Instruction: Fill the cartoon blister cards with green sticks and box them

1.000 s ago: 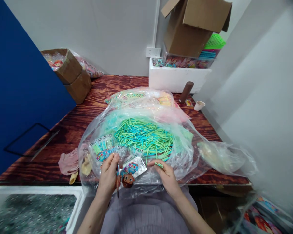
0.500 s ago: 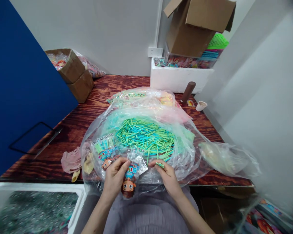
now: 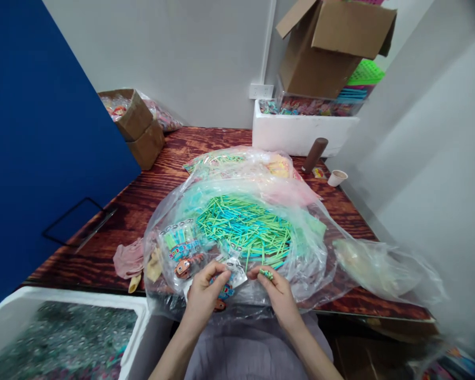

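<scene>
My left hand (image 3: 206, 289) pinches a small clear packet (image 3: 226, 291) with blue print and a brown-haired cartoon face, partly hidden by my fingers. Closed around a small bundle of green sticks (image 3: 266, 274), my right hand (image 3: 276, 290) is just right of the packet; only the stick ends show. Beyond both hands, a loose pile of green and blue sticks (image 3: 245, 224) lies in a large opened clear plastic bag (image 3: 314, 256). Several filled packets (image 3: 182, 243) with similar print lie stacked on the bag's left side.
A white foam box (image 3: 142, 311) of small shiny packets stands at lower left. Pink and yellow finger-like pieces (image 3: 129, 258) lie on the table's left. A paper cup (image 3: 337, 178) and brown cylinder (image 3: 314, 155) stand at right, before another foam box (image 3: 301, 132) under a carton (image 3: 320, 58).
The view has shifted, so the scene sits further right. My left hand has turned the packet, and its cartoon face is now mostly covered. My right hand still holds the sticks.
</scene>
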The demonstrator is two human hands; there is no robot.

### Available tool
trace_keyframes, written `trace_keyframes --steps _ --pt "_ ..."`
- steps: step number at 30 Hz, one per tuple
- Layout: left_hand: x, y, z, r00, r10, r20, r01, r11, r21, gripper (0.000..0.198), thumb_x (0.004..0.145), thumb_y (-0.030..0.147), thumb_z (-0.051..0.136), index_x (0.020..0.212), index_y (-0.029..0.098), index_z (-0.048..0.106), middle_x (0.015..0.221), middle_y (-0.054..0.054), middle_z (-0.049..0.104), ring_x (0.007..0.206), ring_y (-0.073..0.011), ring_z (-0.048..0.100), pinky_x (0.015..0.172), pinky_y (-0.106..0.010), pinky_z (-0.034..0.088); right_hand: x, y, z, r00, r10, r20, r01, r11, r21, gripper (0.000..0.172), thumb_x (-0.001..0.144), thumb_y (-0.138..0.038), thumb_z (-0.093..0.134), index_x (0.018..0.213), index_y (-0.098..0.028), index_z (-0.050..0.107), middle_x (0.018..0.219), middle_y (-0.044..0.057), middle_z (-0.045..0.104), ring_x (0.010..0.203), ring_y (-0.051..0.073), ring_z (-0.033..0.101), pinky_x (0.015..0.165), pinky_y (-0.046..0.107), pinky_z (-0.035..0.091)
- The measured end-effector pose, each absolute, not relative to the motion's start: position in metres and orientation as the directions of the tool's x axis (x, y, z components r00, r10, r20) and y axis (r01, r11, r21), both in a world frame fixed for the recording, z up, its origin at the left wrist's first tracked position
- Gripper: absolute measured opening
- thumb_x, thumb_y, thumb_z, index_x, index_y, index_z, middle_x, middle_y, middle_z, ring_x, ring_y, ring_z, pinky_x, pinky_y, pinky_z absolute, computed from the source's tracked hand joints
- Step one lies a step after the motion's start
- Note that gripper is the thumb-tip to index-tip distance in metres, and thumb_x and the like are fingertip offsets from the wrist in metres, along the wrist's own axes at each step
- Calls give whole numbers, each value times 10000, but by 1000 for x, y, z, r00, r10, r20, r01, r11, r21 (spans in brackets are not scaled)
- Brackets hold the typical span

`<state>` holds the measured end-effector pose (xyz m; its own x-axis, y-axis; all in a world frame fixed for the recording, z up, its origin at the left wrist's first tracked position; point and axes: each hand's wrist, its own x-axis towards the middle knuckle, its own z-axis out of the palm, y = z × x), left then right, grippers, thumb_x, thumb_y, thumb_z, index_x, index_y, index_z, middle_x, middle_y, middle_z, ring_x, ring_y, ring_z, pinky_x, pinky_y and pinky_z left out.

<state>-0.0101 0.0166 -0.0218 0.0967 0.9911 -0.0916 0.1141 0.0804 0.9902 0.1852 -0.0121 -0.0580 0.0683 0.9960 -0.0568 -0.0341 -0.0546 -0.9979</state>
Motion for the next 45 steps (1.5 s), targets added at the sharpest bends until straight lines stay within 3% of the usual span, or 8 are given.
trace_keyframes --steps 3,9,13,16,21,31,37,45 --pt "-7 13 -18 42 987 -154 149 146 978 339 833 475 578 669 178 578 600 29 487 574 -128 463 545 -217 371 184 -12 -61 92 992 -82 -97 -73 -993 237 870 -413 616 919 -201 709 917 67 735 912 246 659 858 338 463" --pt "-3 11 -11 147 989 -19 196 -11 981 371 863 440 542 606 175 583 655 -6 515 651 -151 510 605 -233 397 184 -4 -52 164 968 -192 -387 -116 -915 239 778 -405 724 901 -203 694 855 49 736 835 230 675 852 384 493" --pt "2 9 -22 128 988 -87 141 69 988 246 817 408 597 792 178 680 648 0 569 620 -152 530 580 -237 414 188 13 -33 128 955 -266 -635 -128 -762 227 739 -362 776 886 -221 677 843 30 737 854 232 694 924 449 492" --pt "6 6 -28 99 981 -165 54 160 986 246 769 396 644 862 171 675 596 20 573 574 -141 527 556 -232 413 185 29 -13 81 968 -239 -722 -108 -683 197 744 -312 781 884 -222 675 858 21 736 895 224 697 985 454 475" --pt "10 3 -24 127 963 -236 -18 240 971 217 724 374 689 723 164 637 587 16 594 553 -121 523 543 -216 404 169 45 9 28 989 -146 -724 -81 -685 152 799 -312 739 901 -222 672 882 17 745 936 204 701 1024 427 454" --pt "4 2 -32 172 957 -233 30 232 972 290 780 438 663 694 167 724 639 -16 661 610 -149 564 587 -236 424 162 38 5 -87 974 -209 -699 -209 -684 198 783 -353 746 896 -209 671 953 41 760 1003 240 699 1008 437 460" --pt "7 3 -40 164 961 -224 9 226 974 298 775 452 674 740 165 747 651 -12 661 607 -144 554 579 -233 422 158 30 -5 -36 954 -297 -738 -226 -636 189 753 -324 768 871 -211 673 963 43 763 1003 240 702 991 427 481" --pt "7 1 -39 97 974 -205 43 202 979 272 751 438 689 797 186 781 716 -21 707 672 -165 596 627 -235 455 155 10 -4 118 936 -330 -674 -168 -719 266 704 -364 792 856 -205 642 843 58 764 938 289 716 921 460 510"
